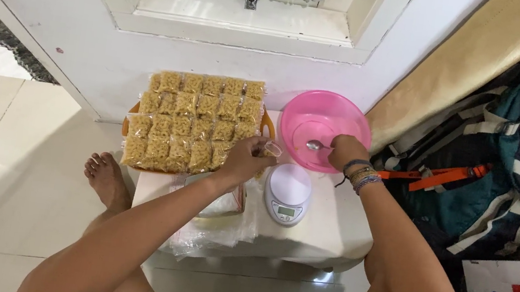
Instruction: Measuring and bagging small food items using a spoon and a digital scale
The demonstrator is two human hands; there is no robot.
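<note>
At centre left of the frame an orange tray (268,125) carries rows of small clear packets of yellow pasta (192,123), and just right of it, near the middle, the left hand (246,157) pinches the mouth of a small clear bag (270,149) between its fingers, above a stack of empty clear bags (215,224) on the low white table (322,233). A white digital scale (288,194) sits just below and right of that bag. Further right, in the upper centre, the right hand (345,151), with bracelets on its wrist, is closed on a metal spoon (316,145) whose bowl lies inside the pink basin (325,118).
</note>
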